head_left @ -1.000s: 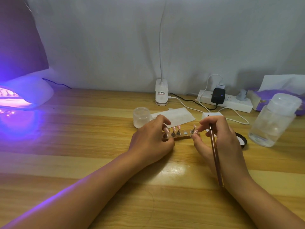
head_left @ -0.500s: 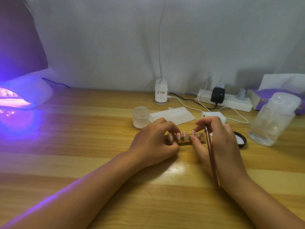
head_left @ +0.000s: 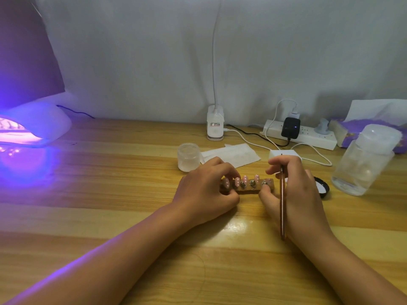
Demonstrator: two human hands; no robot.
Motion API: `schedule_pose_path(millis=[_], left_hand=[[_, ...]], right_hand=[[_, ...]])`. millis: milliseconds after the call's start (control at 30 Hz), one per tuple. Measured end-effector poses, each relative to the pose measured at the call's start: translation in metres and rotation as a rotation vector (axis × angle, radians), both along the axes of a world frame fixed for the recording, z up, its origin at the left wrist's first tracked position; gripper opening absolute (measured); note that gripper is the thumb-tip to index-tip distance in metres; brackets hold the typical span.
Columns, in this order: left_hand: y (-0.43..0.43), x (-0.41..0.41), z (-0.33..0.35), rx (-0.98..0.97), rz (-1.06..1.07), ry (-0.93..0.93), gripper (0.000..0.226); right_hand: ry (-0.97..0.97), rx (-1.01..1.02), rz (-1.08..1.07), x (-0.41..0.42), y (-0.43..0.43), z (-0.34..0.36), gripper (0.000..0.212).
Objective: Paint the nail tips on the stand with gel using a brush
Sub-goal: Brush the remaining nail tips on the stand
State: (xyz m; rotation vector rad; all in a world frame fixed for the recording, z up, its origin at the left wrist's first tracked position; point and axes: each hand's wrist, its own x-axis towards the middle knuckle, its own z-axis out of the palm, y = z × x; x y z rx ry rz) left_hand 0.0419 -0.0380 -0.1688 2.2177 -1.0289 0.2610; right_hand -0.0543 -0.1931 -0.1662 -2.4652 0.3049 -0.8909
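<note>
Stand point(head_left: 248, 188) with pink nail tips point(head_left: 245, 179) lies between both hands. Left hand point(head_left: 207, 190) pinches its 9 o'clock end; right hand point(head_left: 295, 190) grips brush point(head_left: 282, 208), thumb touching the 3 o'clock end.

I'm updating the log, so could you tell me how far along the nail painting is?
Done: several nail tips on the stand look pink with white dots. In hand: the left hand holds the stand's left end, and the right hand touches its right end while gripping the brush, which lies along the hand, not on a tip. Left: I cannot tell whether the rightmost tips are painted.
</note>
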Motion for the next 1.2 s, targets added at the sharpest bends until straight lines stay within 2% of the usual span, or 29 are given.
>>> schedule_pose_path(millis=[200, 467, 767, 1000, 1200], left_hand=[[0.0, 0.001, -0.002, 0.012, 0.035, -0.027, 0.026], [-0.001, 0.002, -0.004, 0.024, 0.092, -0.048, 0.026], [0.001, 0.011, -0.006, -0.017, 0.18, 0.053, 0.03], [0.0, 0.013, -0.005, -0.03, 0.198, 0.06, 0.034], [0.0, 0.011, -0.003, -0.057, 0.183, 0.018, 0.054]], right_hand=[[0.018, 0.046, 0.017, -0.001, -0.002, 0.0, 0.035], [0.017, 0.058, 0.004, -0.001, -0.003, 0.0, 0.034], [-0.004, 0.077, 0.055, -0.001, -0.002, -0.002, 0.034], [0.049, -0.015, 0.108, -0.004, 0.006, 0.001, 0.031], [0.07, -0.043, 0.15, -0.005, 0.009, 0.003, 0.033]])
